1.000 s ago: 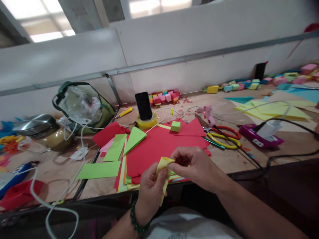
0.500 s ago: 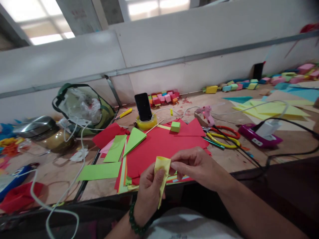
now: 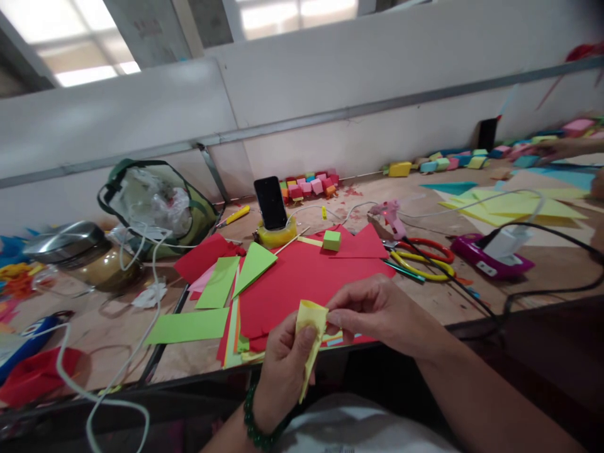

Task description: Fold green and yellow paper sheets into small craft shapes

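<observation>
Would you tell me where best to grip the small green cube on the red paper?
Probably pinch the green cube by its left and right faces, coming from above: it sits flat on the red paper, with open space around it.

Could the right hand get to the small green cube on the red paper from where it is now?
Probably yes. The right hand pinches the yellow paper with the left hand. The green cube sits beyond on the red paper, with nothing between them; it would have to release first.
</observation>
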